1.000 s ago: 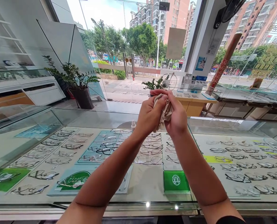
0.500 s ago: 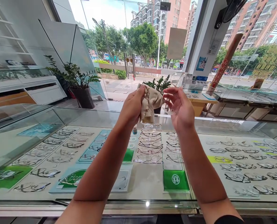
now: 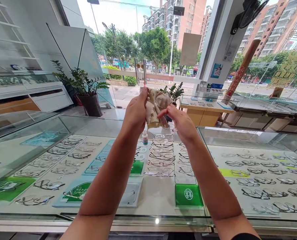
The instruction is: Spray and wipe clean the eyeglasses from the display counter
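Observation:
Up at chest height over the glass counter, my left hand (image 3: pixel 135 111) is closed on a beige cleaning cloth (image 3: pixel 152 111) with a zigzag edge. Thin-rimmed eyeglasses (image 3: pixel 161 102) lie against the cloth, one lens over it and the other hanging lower near my right wrist. My right hand (image 3: pixel 183 121) pinches the eyeglasses at the cloth's right side, index finger pointing left; the exact grip point is too small to make out. Below the cloth, a small white bottle (image 3: pixel 145 138) with a blue label stands on the counter.
Rows of eyeglass frames (image 3: pixel 162 155) fill the glass display case (image 3: pixel 158 195) beneath my arms. Green cards (image 3: pixel 188 195) lie among them. A potted plant (image 3: pixel 89 103) stands beyond the left side, and a wooden display table (image 3: pixel 203 113) beyond the right.
My right hand has turned and moved left and down onto the cloth, its fingers drawn together. The eyeglasses have swung down with it. My left hand has shifted slightly left with the cloth, uncovering the bottle.

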The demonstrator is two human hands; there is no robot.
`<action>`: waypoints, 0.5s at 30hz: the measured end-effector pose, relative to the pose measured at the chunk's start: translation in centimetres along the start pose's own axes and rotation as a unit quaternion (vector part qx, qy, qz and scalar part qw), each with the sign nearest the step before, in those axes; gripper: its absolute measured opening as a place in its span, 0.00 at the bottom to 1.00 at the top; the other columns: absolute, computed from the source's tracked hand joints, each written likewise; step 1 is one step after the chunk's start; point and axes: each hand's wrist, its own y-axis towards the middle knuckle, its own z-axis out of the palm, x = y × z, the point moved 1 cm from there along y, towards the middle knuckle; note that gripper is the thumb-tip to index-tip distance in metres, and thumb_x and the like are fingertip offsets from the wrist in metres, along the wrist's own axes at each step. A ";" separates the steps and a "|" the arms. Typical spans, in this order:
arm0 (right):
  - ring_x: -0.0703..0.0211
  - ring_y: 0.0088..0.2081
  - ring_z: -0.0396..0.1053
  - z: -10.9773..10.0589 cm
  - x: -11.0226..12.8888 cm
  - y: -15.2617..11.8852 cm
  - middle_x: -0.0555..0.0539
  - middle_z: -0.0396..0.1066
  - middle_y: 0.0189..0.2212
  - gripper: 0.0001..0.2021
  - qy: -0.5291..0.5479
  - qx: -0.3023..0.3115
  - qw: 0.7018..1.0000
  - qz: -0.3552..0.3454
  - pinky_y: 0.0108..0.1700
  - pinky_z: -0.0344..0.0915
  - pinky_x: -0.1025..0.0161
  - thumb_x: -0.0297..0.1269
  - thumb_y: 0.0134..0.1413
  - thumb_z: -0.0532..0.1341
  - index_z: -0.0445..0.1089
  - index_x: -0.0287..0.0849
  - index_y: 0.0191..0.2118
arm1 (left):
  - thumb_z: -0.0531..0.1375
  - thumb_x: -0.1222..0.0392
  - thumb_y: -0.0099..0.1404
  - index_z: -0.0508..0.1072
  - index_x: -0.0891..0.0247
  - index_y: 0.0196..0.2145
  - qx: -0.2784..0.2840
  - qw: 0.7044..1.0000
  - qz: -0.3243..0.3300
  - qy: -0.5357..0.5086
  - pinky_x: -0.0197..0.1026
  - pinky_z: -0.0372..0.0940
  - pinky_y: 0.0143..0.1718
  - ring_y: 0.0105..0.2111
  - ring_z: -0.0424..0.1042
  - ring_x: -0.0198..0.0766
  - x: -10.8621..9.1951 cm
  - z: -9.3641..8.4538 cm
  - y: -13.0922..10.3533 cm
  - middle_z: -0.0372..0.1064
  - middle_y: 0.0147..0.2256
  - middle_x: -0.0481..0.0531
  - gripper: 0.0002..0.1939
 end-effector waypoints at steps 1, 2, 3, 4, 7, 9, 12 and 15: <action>0.49 0.58 0.71 0.0 -0.1 0.0 0.47 0.76 0.49 0.24 0.014 0.000 1.000 -0.002 0.74 0.59 0.43 0.60 0.73 0.58 0.82 0.51 0.35 | 0.64 0.30 0.73 0.82 0.61 0.42 0.012 1.000 -0.001 0.003 0.39 0.78 0.36 0.35 0.85 0.42 0.0 0.1 0.0 0.80 0.28 0.51 0.28; 0.49 0.58 0.72 0.0 -0.1 0.1 0.47 0.76 0.48 0.23 0.029 -0.002 1.000 -0.003 0.74 0.59 0.43 0.60 0.73 0.59 0.81 0.50 0.34 | 0.63 0.30 0.73 0.83 0.61 0.43 0.025 1.000 -0.003 0.006 0.39 0.78 0.36 0.35 0.84 0.42 -0.1 0.1 -0.1 0.81 0.29 0.52 0.28; 0.49 0.58 0.71 0.0 -0.1 0.1 0.47 0.76 0.48 0.23 0.040 -0.005 0.999 -0.005 0.74 0.59 0.43 0.60 0.72 0.60 0.81 0.50 0.33 | 0.62 0.30 0.73 0.83 0.62 0.43 0.037 0.999 -0.005 0.009 0.40 0.78 0.37 0.35 0.84 0.42 -0.1 0.1 -0.1 0.81 0.29 0.52 0.29; 0.49 0.59 0.71 0.0 -0.2 0.1 0.47 0.76 0.48 0.24 0.042 -0.010 0.999 -0.008 0.74 0.59 0.43 0.60 0.72 0.60 0.80 0.50 0.33 | 0.62 0.30 0.74 0.83 0.62 0.44 0.047 0.999 -0.007 0.011 0.40 0.78 0.37 0.35 0.84 0.42 -0.1 0.1 -0.2 0.81 0.29 0.52 0.29; 0.49 0.59 0.71 -0.1 -0.2 0.2 0.47 0.78 0.47 0.25 0.023 -0.034 0.999 -0.011 0.74 0.60 0.43 0.62 0.73 0.59 0.80 0.51 0.33 | 0.63 0.29 0.73 0.84 0.62 0.44 0.068 0.997 -0.009 0.017 0.40 0.78 0.37 0.36 0.84 0.43 0.0 -0.1 -0.2 0.81 0.30 0.53 0.30; 0.49 0.59 0.71 -0.2 -0.2 0.2 0.47 0.78 0.46 0.26 0.011 -0.040 0.999 -0.012 0.73 0.61 0.44 0.64 0.73 0.58 0.80 0.51 0.34 | 0.64 0.29 0.72 0.84 0.61 0.43 0.076 0.997 -0.014 0.026 0.40 0.78 0.36 0.35 0.84 0.43 0.2 -0.3 -0.1 0.81 0.30 0.54 0.30; 0.49 0.56 0.72 -0.2 -0.3 0.3 0.46 0.78 0.43 0.25 0.016 -0.030 0.999 -0.006 0.72 0.61 0.43 0.63 0.72 0.58 0.80 0.50 0.33 | 0.64 0.28 0.71 0.84 0.61 0.42 0.096 0.994 -0.020 0.040 0.40 0.76 0.35 0.35 0.83 0.43 0.5 -0.3 -0.1 0.80 0.29 0.53 0.30; 0.49 0.51 0.72 -0.2 -0.5 0.3 0.46 0.77 0.40 0.24 0.037 -0.020 0.999 0.014 0.71 0.61 0.41 0.60 0.71 0.59 0.80 0.50 0.32 | 0.64 0.28 0.72 0.84 0.61 0.44 0.117 0.992 -0.018 0.043 0.39 0.75 0.33 0.35 0.83 0.43 0.4 -0.1 -0.3 0.80 0.28 0.53 0.30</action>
